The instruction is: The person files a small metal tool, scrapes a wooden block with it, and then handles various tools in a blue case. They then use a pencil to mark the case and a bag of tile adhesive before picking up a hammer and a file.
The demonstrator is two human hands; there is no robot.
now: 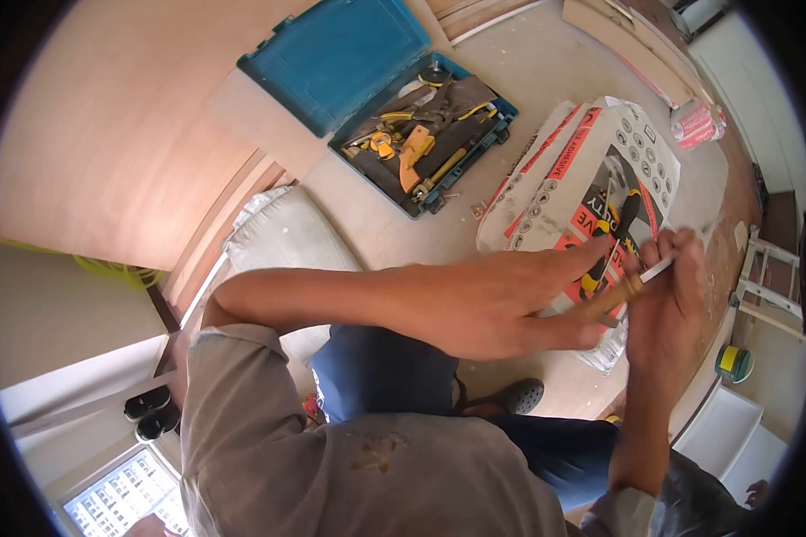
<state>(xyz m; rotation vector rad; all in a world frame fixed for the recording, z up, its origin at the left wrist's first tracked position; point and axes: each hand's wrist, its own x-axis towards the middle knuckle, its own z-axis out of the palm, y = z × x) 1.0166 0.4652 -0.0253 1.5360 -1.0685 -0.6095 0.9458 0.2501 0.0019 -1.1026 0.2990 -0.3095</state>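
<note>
A tool with a wooden handle (pixel 611 297) and a short metal blade (pixel 659 269) spans the space between my hands. My left hand (pixel 497 304) reaches across from the left and pinches the handle between its fingers. The blade end lies against the curled fingers of my right hand (pixel 667 300), which close round it. Below them, white and red adhesive bags (pixel 631 148) lie on the floor, with a black and yellow tool (pixel 630 215) on top, partly hidden by my left hand.
An open teal toolbox (pixel 336 58) full of hand tools stands beyond my left forearm. A pale filled sack (pixel 291 233) lies by the wooden panel. At the right are a small ladder (pixel 768 277), a green and yellow roll (pixel 733 363) and a red and white packet (pixel 697 123).
</note>
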